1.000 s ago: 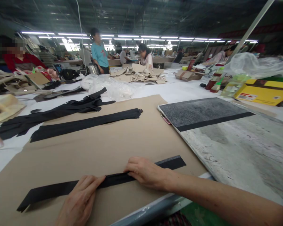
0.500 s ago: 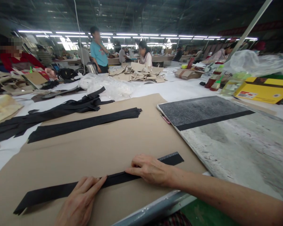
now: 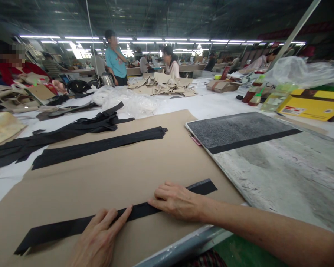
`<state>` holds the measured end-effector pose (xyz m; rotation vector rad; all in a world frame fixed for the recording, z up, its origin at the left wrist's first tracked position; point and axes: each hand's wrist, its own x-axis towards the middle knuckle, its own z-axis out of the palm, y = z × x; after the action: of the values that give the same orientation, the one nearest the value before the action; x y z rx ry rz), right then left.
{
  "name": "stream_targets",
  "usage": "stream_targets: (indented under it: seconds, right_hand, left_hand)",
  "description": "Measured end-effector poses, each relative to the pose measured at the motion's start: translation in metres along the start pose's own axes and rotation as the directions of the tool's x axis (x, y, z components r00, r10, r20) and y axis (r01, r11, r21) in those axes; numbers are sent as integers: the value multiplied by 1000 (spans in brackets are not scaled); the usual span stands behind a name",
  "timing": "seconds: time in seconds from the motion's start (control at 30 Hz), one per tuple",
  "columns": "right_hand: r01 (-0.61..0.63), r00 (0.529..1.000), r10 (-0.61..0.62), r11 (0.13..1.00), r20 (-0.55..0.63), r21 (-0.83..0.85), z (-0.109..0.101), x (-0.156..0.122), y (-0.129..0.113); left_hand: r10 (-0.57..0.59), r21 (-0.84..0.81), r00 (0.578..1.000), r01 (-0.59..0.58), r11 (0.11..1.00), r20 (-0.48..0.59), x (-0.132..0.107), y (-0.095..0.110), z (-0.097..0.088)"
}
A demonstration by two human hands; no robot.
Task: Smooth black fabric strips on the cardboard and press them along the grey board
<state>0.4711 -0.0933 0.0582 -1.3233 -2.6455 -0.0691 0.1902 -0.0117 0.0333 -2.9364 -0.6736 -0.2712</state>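
Observation:
A long black strip point(image 3: 58, 230), seemingly fabric, lies slantwise on a large tan sheet point(image 3: 114, 178) near the table's front edge. My left hand point(image 3: 100, 233) rests over the middle of it, index finger stretched along the strip and the other fingers bent apart. To its right, my right hand point(image 3: 175, 200) has its fingers bent and pressed together at the strip's far edge, thumb and fingertips on the material. Past that hand the strip's right end shows a greyish band along its upper edge. What lies under both palms is hidden.
Behind lie a neat stack of black strips point(image 3: 100, 146) and a loose heap of strips point(image 3: 72, 131). A stained board point(image 3: 281, 174) at the right carries a dark grey coated patch point(image 3: 233, 128). Bottles point(image 3: 256, 98) and a yellow box point(image 3: 311, 105) stand beyond. Several people work farther back.
My left hand has slid slightly right along the strip, its index finger now straighter and nearer my right hand. The fold between the hands looks flatter. My right hand has barely moved.

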Motion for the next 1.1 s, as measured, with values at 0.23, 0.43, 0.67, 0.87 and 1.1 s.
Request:
stream_targets:
  seconds: [0.23, 0.43, 0.67, 0.87, 1.1]
  right_hand:
    - [47, 999, -47, 998, -6, -47, 0, -1, -2]
    - [44, 999, -44, 997, -3, -57, -2, -4, -3]
    - [42, 999, -42, 996, 1, -74, -6, -22, 7]
    - [52, 999, -53, 994, -6, -91, -7, -34, 14]
    - [-58, 998, 58, 998, 3, 3, -7, -30, 13]
  left_hand:
    - [-69, 62, 982, 59, 996, 178, 16, 14, -13]
    - [-13, 76, 983, -1, 997, 182, 20, 16, -15]
    - [8, 126, 993, -23, 992, 119, 19, 9, 0]
    - [56, 155, 998, -52, 987, -28, 19, 8, 9]
    - [177, 7, 963, -179, 984, -201, 43, 9, 0]
